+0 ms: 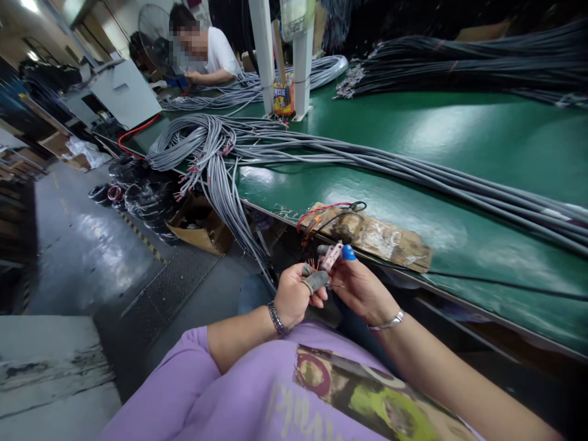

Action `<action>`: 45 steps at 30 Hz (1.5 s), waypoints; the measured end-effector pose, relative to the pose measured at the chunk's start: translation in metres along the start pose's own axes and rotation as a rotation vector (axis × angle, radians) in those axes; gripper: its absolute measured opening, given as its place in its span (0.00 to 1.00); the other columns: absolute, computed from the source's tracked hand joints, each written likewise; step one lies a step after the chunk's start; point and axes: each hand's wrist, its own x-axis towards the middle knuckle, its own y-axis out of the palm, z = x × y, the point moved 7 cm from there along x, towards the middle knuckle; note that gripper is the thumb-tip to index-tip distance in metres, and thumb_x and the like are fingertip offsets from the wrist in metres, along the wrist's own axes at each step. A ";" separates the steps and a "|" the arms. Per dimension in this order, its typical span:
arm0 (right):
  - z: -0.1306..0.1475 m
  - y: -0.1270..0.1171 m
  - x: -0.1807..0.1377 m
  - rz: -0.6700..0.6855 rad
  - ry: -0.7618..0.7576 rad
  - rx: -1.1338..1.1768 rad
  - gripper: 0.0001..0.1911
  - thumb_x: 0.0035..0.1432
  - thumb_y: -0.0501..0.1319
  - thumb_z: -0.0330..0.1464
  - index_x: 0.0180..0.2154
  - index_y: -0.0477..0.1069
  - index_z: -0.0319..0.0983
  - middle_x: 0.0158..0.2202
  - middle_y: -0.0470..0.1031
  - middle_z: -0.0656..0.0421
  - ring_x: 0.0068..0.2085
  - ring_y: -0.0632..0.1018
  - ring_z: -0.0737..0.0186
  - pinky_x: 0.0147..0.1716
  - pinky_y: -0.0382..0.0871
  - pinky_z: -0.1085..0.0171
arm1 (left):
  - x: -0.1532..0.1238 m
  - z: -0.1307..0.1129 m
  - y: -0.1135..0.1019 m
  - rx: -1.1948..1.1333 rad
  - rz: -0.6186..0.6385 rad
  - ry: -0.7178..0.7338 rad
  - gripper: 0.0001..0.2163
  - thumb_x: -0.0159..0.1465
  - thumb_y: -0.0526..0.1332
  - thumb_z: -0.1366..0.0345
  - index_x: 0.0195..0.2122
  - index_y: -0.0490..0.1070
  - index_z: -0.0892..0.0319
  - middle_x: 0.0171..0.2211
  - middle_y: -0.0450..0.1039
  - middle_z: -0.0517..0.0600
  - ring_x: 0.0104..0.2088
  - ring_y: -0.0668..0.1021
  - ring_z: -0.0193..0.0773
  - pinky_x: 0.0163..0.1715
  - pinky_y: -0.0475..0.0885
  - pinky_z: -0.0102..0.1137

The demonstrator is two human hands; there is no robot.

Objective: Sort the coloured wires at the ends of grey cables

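My left hand [294, 300], with grey covers on some fingers, is closed in a pinch around the end of a grey cable. Thin reddish wires [313, 264] fan out above its fingertips. Close beside it, my right hand [361, 285] pinches a small pale pink block with holes [331, 257], which looks like a connector. Blue tape [349, 252] wraps the right thumb. Both hands are just off the near edge of the green table, almost touching. Fingers partly hide how the wires and the block meet.
A taped cardboard pad [383, 239] with red and black leads lies at the table edge. Long grey cables [367, 158] cross the green table [496, 147], some hanging over its left end. Darker cable bundles [459, 67] lie behind. A co-worker [218, 55] sits across.
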 end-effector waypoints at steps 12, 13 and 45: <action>-0.003 -0.014 -0.028 0.069 0.108 -0.218 0.19 0.41 0.72 0.45 0.25 0.73 0.37 0.22 0.70 0.61 0.25 0.69 0.67 0.28 0.65 0.65 | -0.007 0.006 -0.022 0.027 -0.062 0.038 0.17 0.51 0.67 0.53 0.26 0.65 0.62 0.15 0.69 0.43 0.11 0.68 0.27 0.11 0.60 0.21; 0.000 -0.013 -0.029 0.059 0.075 -0.276 0.19 0.42 0.72 0.45 0.24 0.72 0.37 0.21 0.69 0.61 0.25 0.68 0.68 0.28 0.64 0.65 | -0.007 0.006 -0.022 0.034 -0.058 0.038 0.17 0.51 0.67 0.53 0.26 0.65 0.62 0.15 0.68 0.43 0.12 0.68 0.27 0.11 0.60 0.21; 0.012 -0.018 -0.009 -0.137 -0.141 -0.141 0.23 0.53 0.60 0.53 0.28 0.73 0.40 0.24 0.68 0.61 0.25 0.68 0.67 0.26 0.66 0.66 | -0.006 -0.012 -0.006 -0.079 -0.046 0.059 0.16 0.49 0.68 0.56 0.26 0.64 0.61 0.15 0.69 0.43 0.11 0.67 0.26 0.10 0.59 0.20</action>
